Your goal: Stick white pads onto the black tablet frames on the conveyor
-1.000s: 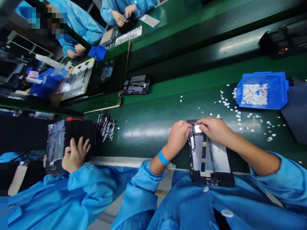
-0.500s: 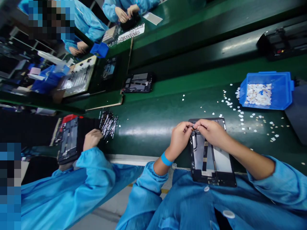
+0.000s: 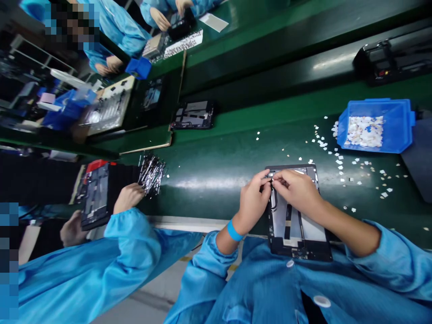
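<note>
An opened tablet (image 3: pixel 312 222) with a dark frame, pale panels and black flex strips lies before me, its near end over the table edge. At its far left corner my left hand (image 3: pixel 254 200) has thumb and index finger curled at a tiny dark part. My right hand (image 3: pixel 299 191) reaches over the tablet from the right, thumb and fingertips pinched at that same corner. The fingertips of both hands almost meet there. What they hold is too small to make out. A blue band (image 3: pixel 234 230) circles my left wrist.
Right of the tablet stands a blue bin (image 3: pixel 396 130) of white scraps, with more scraps scattered nearby. To the left, a co-worker's hand (image 3: pixel 130 198) is by a pile of thin strips (image 3: pixel 152 174). Another opened tablet (image 3: pixel 194 114) lies farther back; co-workers sit across the table.
My left thumb and index finger have parted slightly, and my right fingertips have shifted a little at the tablet's corner. The co-worker's other hand now shows beside the device at left.
</note>
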`<state>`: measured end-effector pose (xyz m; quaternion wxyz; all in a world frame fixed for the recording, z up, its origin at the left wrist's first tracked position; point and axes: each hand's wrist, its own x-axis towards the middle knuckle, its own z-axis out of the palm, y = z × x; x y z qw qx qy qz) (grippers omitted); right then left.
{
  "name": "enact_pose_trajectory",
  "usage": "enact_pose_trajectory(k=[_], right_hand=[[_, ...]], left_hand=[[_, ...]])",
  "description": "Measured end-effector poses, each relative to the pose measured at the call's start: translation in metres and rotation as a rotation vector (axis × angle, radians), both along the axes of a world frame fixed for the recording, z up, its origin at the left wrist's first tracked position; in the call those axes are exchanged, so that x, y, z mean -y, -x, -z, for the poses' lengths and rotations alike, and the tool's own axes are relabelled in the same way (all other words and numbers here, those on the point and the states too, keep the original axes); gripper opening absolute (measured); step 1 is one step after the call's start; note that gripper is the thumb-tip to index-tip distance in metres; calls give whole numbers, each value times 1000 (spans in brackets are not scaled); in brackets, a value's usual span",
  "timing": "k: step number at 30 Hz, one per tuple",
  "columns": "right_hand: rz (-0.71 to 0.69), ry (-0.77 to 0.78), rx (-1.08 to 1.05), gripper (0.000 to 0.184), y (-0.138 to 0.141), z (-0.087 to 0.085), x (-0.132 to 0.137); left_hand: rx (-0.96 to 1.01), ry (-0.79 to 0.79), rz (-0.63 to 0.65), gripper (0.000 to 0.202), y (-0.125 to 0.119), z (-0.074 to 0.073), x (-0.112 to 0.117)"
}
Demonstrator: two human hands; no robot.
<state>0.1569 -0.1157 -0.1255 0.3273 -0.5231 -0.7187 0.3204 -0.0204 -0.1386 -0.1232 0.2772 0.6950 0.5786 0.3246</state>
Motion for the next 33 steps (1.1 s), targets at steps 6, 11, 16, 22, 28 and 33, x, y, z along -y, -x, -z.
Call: enact_pose_trajectory(k=[6,11,16,22,28,33], right_hand=[[53,43,24,15,5,-6,4],[149,58,73,15,-8,-7,-2],[620,109,432,16,-98,-24,-34],[164,-44,338,13,-71,-24,-11],[1,24,290,17,8,-3,12],[66,-16,314,18,11,2,8]], left_hand=[[-371,-373,96,36,-3,2,6],[-150,-193,50,38,-7,3,7],[443,390,-96,28,-3,1,-7],[665,533,-167,10,0,0,-16],[566,455,-217,10,-6,-1,-7],[415,309,-248,7,-9,-1,1]])
